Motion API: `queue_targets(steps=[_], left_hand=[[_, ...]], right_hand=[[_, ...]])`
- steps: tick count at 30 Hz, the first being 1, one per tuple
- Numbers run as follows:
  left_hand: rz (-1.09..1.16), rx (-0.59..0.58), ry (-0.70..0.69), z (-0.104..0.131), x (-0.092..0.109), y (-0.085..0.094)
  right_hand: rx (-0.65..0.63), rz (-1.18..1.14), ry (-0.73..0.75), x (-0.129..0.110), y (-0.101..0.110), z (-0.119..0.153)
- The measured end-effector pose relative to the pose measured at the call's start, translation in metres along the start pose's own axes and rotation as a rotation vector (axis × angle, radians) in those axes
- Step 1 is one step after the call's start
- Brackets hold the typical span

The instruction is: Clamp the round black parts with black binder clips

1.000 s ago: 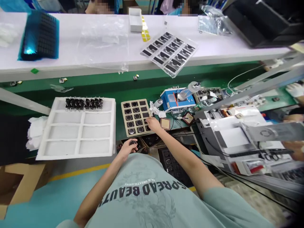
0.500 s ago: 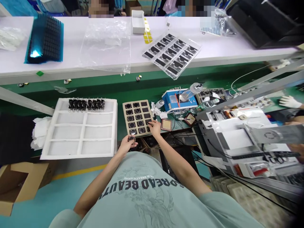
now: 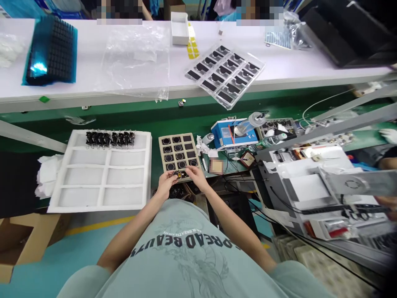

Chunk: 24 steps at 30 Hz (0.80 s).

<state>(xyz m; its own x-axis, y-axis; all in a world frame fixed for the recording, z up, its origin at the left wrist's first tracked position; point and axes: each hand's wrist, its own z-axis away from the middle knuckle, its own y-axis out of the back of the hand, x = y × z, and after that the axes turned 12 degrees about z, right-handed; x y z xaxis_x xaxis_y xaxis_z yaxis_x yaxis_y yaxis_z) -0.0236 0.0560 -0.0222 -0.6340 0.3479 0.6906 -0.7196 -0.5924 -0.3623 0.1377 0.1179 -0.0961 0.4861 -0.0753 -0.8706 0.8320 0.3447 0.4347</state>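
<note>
Pinching a glossy round part (image 3: 176,174), left grip (image 3: 167,182) sits by the gridded tray's (image 3: 173,149) near edge; right grip's (image 3: 194,176) hold unclear.

Dark round piece (image 3: 177,174), yellow patch, at near edge of beige tray (image 3: 182,148) holding discs (image 3: 180,156)

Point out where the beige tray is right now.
In the head view, the beige tray sits near the middle, just right of the white divided tray and left of the blue box.
</note>
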Motion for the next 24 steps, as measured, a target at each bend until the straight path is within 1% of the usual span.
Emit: queue_targets(steps=[2,3,5,8,9,10,12,14,17,19,21,22,24], left_hand=[[-0.021,-0.023,-0.013,-0.005,-0.001,-0.003],[-0.040,-0.036,-0.018,-0.008,-0.002,-0.004],[-0.087,-0.051,-0.024,-0.011,-0.003,-0.003],[-0.186,-0.077,0.002,-0.009,-0.002,0.007],[-0.221,-0.091,0.016,-0.007,-0.002,0.012],[-0.252,-0.099,0.020,-0.004,-0.001,0.019],[-0.300,-0.069,-0.008,0.000,-0.001,0.036],[-0.333,-0.005,-0.063,0.002,0.000,0.053],[-0.355,0.059,-0.094,-0.003,0.004,0.080],[-0.327,0.066,-0.084,-0.013,0.014,0.095],[-0.337,0.067,-0.131,-0.027,0.032,0.108],[-0.392,0.077,-0.197,-0.037,0.046,0.114],[-0.613,0.128,-0.395,-0.061,0.082,0.122]], right_hand=[[-0.131,-0.095,0.041,-0.008,-0.006,0.009],[-0.154,-0.082,0.047,-0.011,-0.006,0.008],[-0.113,0.071,0.048,-0.015,0.002,-0.008],[0.021,0.524,0.100,-0.018,0.028,-0.055],[0.026,0.689,0.134,-0.018,0.036,-0.072],[-0.003,0.839,0.168,-0.018,0.043,-0.087],[-0.113,1.067,0.222,-0.018,0.049,-0.109],[-0.196,1.195,0.255,-0.014,0.047,-0.117],[-0.216,1.251,0.291,0.000,0.037,-0.109],[-0.196,1.231,0.320,0.012,0.031,-0.098],[-0.161,1.201,0.346,0.024,0.028,-0.088],[-0.141,1.193,0.352,0.028,0.026,-0.084],[-0.096,1.184,0.342,0.033,0.022,-0.079]])
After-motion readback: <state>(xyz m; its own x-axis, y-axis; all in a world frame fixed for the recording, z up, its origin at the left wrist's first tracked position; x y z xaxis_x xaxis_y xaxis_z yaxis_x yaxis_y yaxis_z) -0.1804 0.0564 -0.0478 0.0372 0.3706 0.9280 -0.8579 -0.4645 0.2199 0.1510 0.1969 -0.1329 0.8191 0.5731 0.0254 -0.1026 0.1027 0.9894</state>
